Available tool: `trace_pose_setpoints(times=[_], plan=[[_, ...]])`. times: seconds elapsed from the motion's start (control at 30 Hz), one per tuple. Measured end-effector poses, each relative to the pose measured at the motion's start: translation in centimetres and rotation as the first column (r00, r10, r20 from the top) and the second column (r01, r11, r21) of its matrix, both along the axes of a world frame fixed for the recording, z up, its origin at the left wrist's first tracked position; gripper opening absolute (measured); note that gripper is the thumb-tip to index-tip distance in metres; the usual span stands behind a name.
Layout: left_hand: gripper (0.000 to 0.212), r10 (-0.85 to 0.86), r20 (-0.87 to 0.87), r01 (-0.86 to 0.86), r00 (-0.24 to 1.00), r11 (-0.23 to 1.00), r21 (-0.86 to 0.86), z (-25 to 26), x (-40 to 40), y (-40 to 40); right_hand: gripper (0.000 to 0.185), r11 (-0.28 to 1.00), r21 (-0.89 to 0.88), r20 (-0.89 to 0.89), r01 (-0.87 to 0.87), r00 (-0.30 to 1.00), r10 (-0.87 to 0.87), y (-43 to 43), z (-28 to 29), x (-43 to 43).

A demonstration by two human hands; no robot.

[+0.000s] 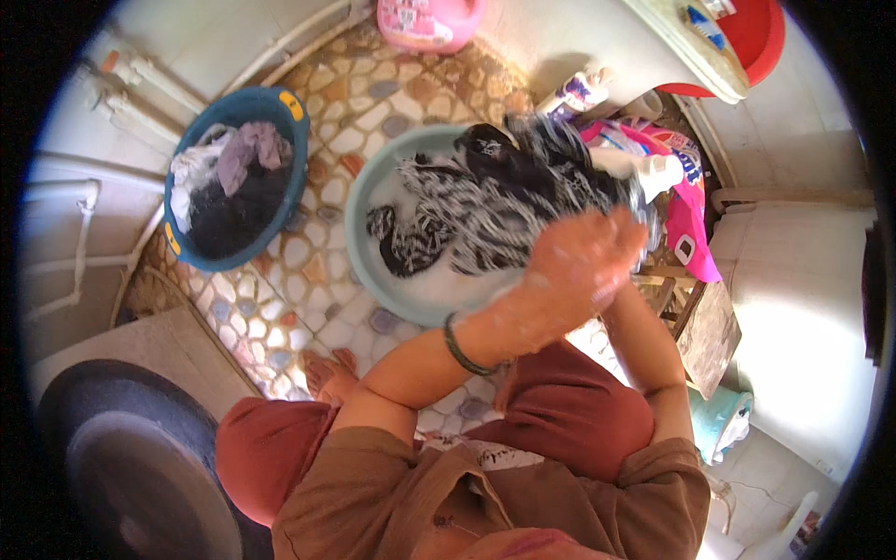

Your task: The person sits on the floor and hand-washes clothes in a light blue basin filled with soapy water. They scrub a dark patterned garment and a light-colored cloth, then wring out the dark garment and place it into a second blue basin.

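A pale green basin (355,241) of cloudy, sudsy water stands on the pebble-patterned floor before me. Black-and-white patterned cloth (490,217) lies in it and rises over its right rim, where it blurs. Above that rim is my left hand (577,262), wet, with a dark band on its wrist. My right hand (605,297) is mostly hidden behind the left one, and the two overlap close to the cloth. Whether either hand grips the cloth cannot be made out.
A blue tub (302,164) with wet clothes stands at the left, a large dark basin (140,434) at lower left. A pink jug (430,24), a white bottle (574,94), a pink packet (689,231) and a small wooden stool (707,336) are around. A red basin (759,49) is upper right.
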State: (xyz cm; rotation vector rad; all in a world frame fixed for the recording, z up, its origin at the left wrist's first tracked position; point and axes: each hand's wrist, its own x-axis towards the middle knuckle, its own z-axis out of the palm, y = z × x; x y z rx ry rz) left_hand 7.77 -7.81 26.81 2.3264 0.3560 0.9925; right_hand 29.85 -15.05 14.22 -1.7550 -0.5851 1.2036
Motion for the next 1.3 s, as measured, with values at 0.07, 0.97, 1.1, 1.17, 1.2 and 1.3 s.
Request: trace_pose_setpoints(times=[0.07, 0.97, 1.1, 1.17, 1.2, 1.3], plan=[[0.038, -0.132, -0.309, 0.107, 0.942, 0.99, -0.097, -1.0, -0.9, -3.8, 0.041, 0.999, 0.026, -0.125, 0.03, 0.992, -0.027, 1.0, -0.8, -0.1], [0.028, 0.202, 0.066, -0.203, 0.977, 0.979, 0.011, 1.2, -6.3, 17.3, 0.042, 0.938, 0.01, 0.28, -0.347, 0.901, 0.33, 7.6, 4.6, -4.3], [0.031, 0.051, -0.03, -0.053, 0.998, 0.996, -0.075, 5.5, -5.3, 20.4, 0.047, 0.75, 0.219, 0.546, -0.624, 0.715, 0.436, 10.2, 12.6, -11.5], [0.021, -0.144, -0.114, 0.126, 0.983, 0.98, -0.157, 9.5, -5.5, 21.6, 0.039, 0.82, 0.122, 0.624, -0.56, 0.686, 0.376, 12.1, 12.3, -10.5], [0.02, -0.229, -0.111, 0.215, 0.967, 0.969, -0.121, 10.6, -5.1, 22.3, 0.036, 0.853, 0.143, 0.53, -0.501, 0.767, 0.361, 13.2, 10.6, -8.7], [0.02, -0.038, -0.175, 0.019, 0.984, 0.993, -0.113, 13.0, -6.0, 24.2, 0.016, 0.826, 0.515, 0.253, -0.227, 0.962, 0.106, 14.0, 11.2, -10.1]])
